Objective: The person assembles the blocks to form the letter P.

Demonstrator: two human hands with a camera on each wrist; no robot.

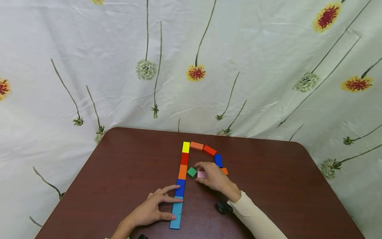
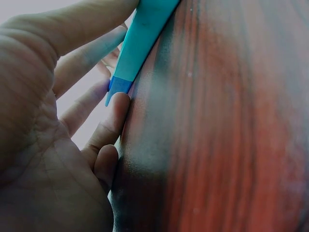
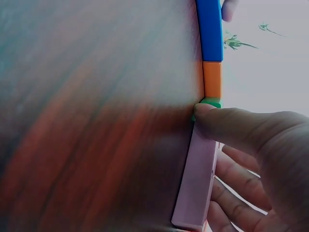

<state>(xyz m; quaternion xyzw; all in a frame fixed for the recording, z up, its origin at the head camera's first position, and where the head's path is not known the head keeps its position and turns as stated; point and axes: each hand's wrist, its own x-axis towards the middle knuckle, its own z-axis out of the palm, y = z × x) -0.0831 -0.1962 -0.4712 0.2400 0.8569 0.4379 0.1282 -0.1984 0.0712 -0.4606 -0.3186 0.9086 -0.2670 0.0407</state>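
Note:
Colored wooden blocks form a straight column with a curved row at its right. My left hand (image 1: 152, 207) lies along the column's lower part, its fairly straight fingers and thumb touching the light blue block (image 1: 176, 215) and the blue block (image 1: 180, 188). My right hand (image 1: 216, 177) pinches a pink block (image 1: 202, 174) between thumb and fingers, partly covering it. In the right wrist view, the thumb presses one end of the pink block (image 3: 195, 183). Just left of that hand sits a green block (image 1: 192, 172), turned at an angle beside the orange block (image 1: 182, 172).
Yellow (image 1: 186, 147) and red (image 1: 184, 158) blocks top the column. Salmon (image 1: 196, 146), red (image 1: 210, 150), dark blue (image 1: 218, 160) and orange (image 1: 224, 171) blocks curve around at right. The brown table (image 1: 134, 159) meets a flowered cloth (image 1: 119, 66) behind.

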